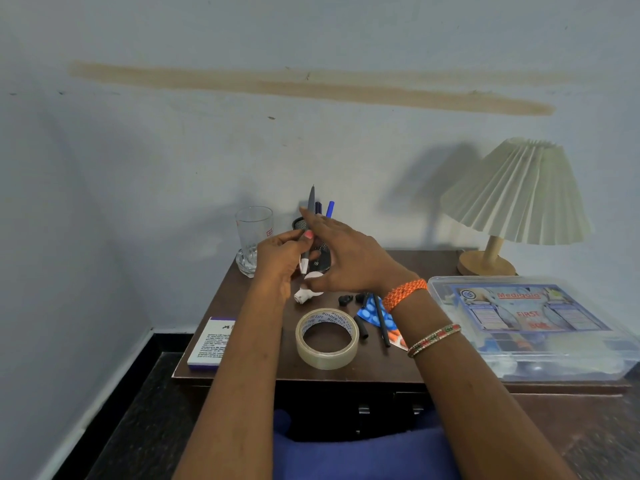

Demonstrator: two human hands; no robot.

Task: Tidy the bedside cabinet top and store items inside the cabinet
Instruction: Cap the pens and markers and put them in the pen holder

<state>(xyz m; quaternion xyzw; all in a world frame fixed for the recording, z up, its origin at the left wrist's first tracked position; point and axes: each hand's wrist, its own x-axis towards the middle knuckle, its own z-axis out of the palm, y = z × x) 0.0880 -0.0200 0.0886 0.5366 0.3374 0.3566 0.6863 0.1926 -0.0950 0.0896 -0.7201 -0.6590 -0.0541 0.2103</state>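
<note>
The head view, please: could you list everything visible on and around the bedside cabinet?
glass: one, clear, back left corner.
pen holder: one, black mesh, behind the hands, holding blue pens.
grey pen: one, gripped upright.
tape roll: one, clear, front centre.
white box: one, purple-edged, front left.
pill strip: one, blue, beside the tape.
black pens: two, across the strip.
first aid box: one, clear plastic, right.
lamp: one, cream shade, wooden base, back right.
cabinet: one, dark brown.
left hand: grips the grey pen.
right hand: open, fingers by the pen.
</note>
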